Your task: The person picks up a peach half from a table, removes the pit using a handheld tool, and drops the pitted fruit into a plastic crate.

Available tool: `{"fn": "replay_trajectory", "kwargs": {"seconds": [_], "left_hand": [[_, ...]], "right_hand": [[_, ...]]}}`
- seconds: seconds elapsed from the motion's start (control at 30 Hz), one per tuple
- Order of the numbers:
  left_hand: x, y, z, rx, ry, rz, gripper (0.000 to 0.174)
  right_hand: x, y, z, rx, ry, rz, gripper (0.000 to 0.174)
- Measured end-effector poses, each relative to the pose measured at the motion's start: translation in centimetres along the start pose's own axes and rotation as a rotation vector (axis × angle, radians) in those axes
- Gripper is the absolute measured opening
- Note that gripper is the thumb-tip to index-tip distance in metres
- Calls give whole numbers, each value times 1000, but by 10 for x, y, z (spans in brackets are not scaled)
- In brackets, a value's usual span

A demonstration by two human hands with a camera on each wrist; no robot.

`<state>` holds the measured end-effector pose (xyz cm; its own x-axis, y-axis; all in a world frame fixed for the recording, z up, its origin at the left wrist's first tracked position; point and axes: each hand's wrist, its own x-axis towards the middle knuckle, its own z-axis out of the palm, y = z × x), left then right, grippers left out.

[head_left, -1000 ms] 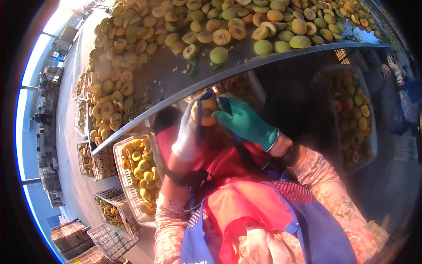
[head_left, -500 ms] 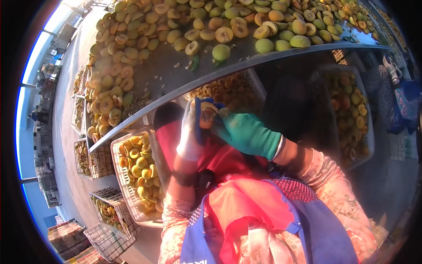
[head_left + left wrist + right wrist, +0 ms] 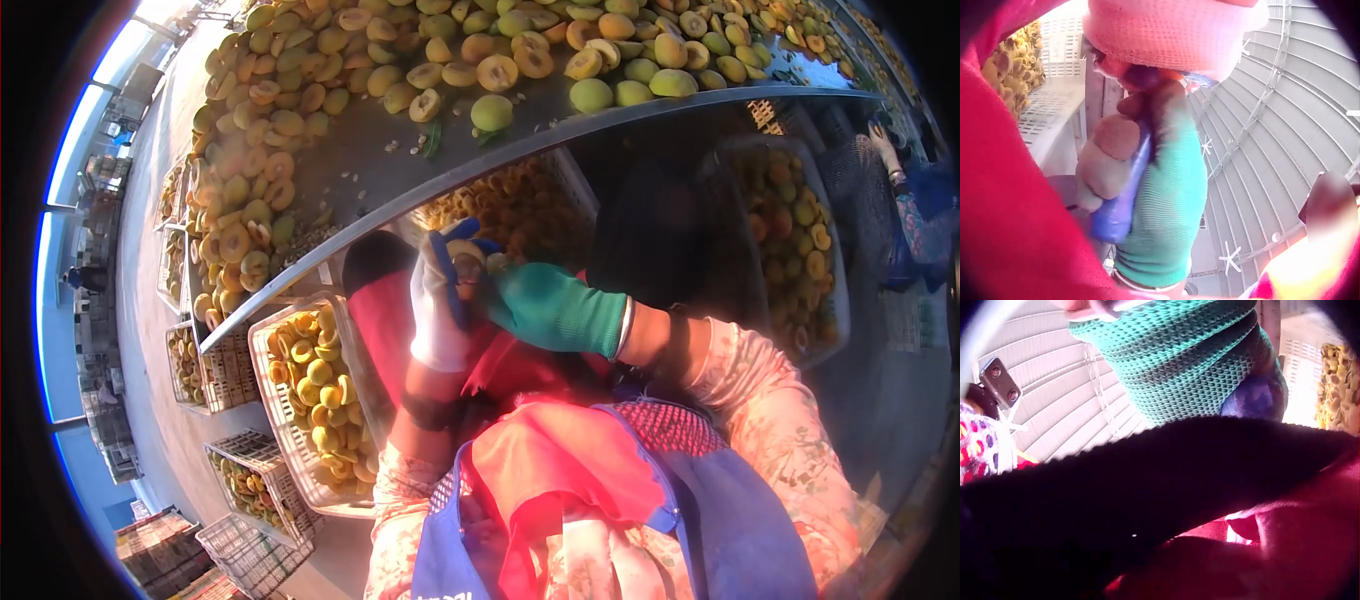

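Note:
In a white glove with blue on its palm side, my left hand (image 3: 437,315) holds a peach (image 3: 467,266) upright between fingers and palm, above the lap. My green-gloved right hand (image 3: 560,308) is right against the fruit from the other side. The left wrist view shows its dirty fingertips (image 3: 1116,137) curled round a tool with a blue handle (image 3: 1113,222); the working end is hidden between the hands. In the right wrist view the green glove (image 3: 1179,362) shows, with much of the picture dark.
A metal-edged table (image 3: 350,195) heaped with halved peaches (image 3: 497,72) lies ahead. Under its edge stands a crate of cut fruit (image 3: 510,205). A white crate (image 3: 262,365) of yellow halves is at my left; another crate (image 3: 845,260) stands at right. Another person's gloved hand (image 3: 884,150) shows far right.
The dark tool seen at the right hand earlier is now hidden in the head view. The right hand has turned and closed in against the peach, which the left hand keeps holding.

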<state>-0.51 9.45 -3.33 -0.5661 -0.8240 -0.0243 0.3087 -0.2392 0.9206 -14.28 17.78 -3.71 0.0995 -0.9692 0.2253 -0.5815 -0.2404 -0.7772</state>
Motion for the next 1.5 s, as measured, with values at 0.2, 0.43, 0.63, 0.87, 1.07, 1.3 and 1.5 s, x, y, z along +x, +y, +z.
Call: {"fn": "replay_trajectory", "kwargs": {"seconds": [0.2,0.43,0.63,0.87,1.07,1.3,1.5], "left_hand": [[1,5,3,196,17,85,61],[0,5,9,173,28,145,59],[0,-1,-2,101,-25,100,63],[3,10,-10,-189,337,-64,62],[-72,77,-170,-19,584,-65,46],[-79,136,-176,1365,555,-23,63],[112,101,-22,1464,-99,209,52]], "right_hand": [[4,-4,9,246,61,20,30],[11,-52,-45,941,-335,738,27],[5,-43,-36,1491,-411,872,28],[-4,-28,-26,1601,-441,668,36],[5,8,-25,867,-459,598,37],[-8,45,21,-120,-419,384,38],[-21,53,16,57,-242,307,39]]}}
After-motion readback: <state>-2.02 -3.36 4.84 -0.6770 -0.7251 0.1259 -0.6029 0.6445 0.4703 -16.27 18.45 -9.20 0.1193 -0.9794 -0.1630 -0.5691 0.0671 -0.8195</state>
